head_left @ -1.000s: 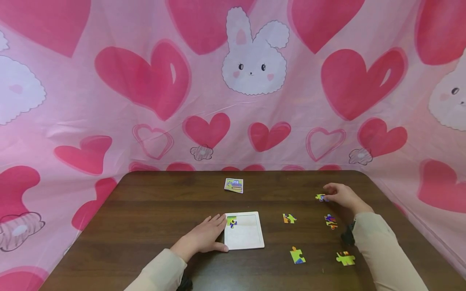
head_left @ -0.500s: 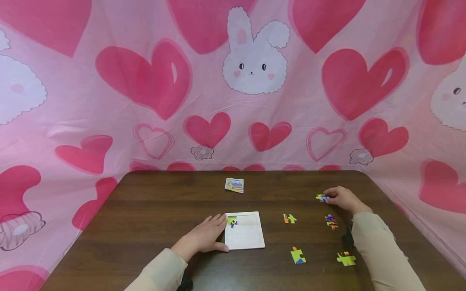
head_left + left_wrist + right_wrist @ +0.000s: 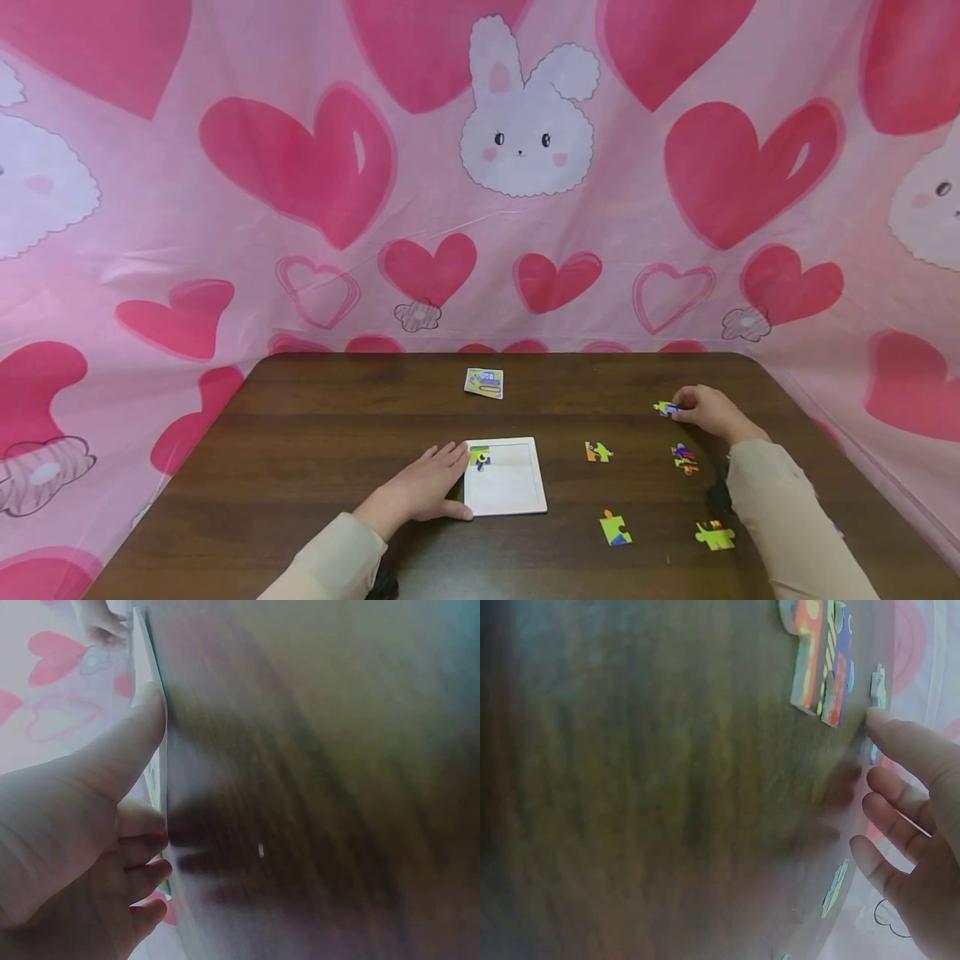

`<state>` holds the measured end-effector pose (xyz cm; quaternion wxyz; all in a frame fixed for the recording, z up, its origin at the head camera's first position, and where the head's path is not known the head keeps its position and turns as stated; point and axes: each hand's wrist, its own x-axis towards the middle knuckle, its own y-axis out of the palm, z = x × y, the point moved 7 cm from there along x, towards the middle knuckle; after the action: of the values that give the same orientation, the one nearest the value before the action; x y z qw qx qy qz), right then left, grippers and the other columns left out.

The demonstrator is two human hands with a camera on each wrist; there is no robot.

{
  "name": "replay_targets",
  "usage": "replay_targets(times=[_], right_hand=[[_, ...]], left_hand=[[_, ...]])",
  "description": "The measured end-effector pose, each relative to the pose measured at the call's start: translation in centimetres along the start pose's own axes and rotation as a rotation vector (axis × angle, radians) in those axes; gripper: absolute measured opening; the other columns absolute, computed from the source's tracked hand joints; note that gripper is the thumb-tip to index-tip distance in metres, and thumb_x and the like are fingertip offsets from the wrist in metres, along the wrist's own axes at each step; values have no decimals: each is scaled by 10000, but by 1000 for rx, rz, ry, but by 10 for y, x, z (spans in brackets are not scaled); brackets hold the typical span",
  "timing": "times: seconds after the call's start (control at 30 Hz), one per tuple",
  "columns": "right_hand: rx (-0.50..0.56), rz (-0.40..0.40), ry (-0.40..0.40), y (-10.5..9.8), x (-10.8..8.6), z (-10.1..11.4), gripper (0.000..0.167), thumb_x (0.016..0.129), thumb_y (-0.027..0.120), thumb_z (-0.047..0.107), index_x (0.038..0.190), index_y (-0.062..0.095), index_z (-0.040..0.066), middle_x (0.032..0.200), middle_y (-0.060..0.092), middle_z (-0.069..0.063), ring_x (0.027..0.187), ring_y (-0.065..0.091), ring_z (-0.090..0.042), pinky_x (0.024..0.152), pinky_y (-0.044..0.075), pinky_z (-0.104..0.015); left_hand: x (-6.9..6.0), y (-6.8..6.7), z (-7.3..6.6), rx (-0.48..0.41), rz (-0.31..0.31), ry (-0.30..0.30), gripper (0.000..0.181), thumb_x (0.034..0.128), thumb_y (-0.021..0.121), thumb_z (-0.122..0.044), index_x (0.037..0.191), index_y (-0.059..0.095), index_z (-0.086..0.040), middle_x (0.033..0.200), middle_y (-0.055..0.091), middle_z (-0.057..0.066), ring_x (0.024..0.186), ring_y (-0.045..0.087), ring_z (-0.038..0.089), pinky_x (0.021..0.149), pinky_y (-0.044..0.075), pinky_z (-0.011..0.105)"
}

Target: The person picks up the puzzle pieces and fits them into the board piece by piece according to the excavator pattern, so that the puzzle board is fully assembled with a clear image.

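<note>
On a dark wooden table (image 3: 345, 408), the head view I follow from a distance shows a person's left hand (image 3: 420, 483) resting against the left edge of a white tray (image 3: 504, 492), fingers straight and slightly parted, thumb spread toward the near corner. A seated piece (image 3: 480, 457) lies in the tray's far left corner. At far right, the right hand (image 3: 712, 412) pinches a green-and-blue puzzle piece (image 3: 663, 408) by its right end. Nearer lie an orange-and-purple piece (image 3: 683, 458), a green-and-orange piece (image 3: 602, 452) and two mostly green pieces (image 3: 617, 531). A picture card (image 3: 483, 382) lies beyond the tray, before a pink heart-and-rabbit backdrop (image 3: 480, 217).

In the left wrist view, I see the thumb on the tray's rim and the other fingers loosely bent, close together.

In the right wrist view, the thumb tip covers the middle of the pinched piece; three fingers stand spread and lightly bent, while the index finger is hidden from me. The orange-and-purple piece lies near.
</note>
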<state>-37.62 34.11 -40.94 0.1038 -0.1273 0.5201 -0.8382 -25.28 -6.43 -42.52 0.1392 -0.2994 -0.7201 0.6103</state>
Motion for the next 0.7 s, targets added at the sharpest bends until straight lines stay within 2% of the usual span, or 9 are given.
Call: replay_targets(times=[0.17, 0.3, 0.43, 0.7], right_hand=[[9, -45, 3, -5, 1, 4, 166, 778, 709, 91, 847, 597, -12, 748, 584, -43, 690, 534, -214, 635, 441, -405], [12, -76, -15, -10, 5, 16, 185, 796, 703, 110, 888, 603, -16, 794, 623, -80, 753, 582, -274, 691, 465, -474], [18, -86, -39, -16, 9, 39, 209, 806, 702, 130, 921, 600, -13, 809, 633, -86, 769, 589, -281, 709, 465, -493], [2, -121, -110, -18, 21, 91, 206, 787, 722, 120, 916, 602, 15, 788, 609, -25, 730, 562, -204, 661, 455, -411]], left_hand=[[0, -1, 0, -13, 3, -5, 821, 790, 667, -475, 1362, 392, 46, 1440, 319, 173, 1322, 271, 316, 1053, 224, 463], [-1, -1, 0, -21, 1, -6, 822, 791, 668, -472, 1362, 390, 50, 1440, 317, 174, 1322, 270, 320, 1053, 225, 464], [-1, -1, 0, -21, 1, -7, 823, 788, 671, -471, 1360, 392, 51, 1438, 320, 176, 1320, 273, 322, 1051, 228, 467], [1, 1, 1, -17, 11, -13, 831, 786, 663, -483, 1369, 385, 40, 1443, 314, 170, 1324, 268, 315, 1055, 219, 466]])
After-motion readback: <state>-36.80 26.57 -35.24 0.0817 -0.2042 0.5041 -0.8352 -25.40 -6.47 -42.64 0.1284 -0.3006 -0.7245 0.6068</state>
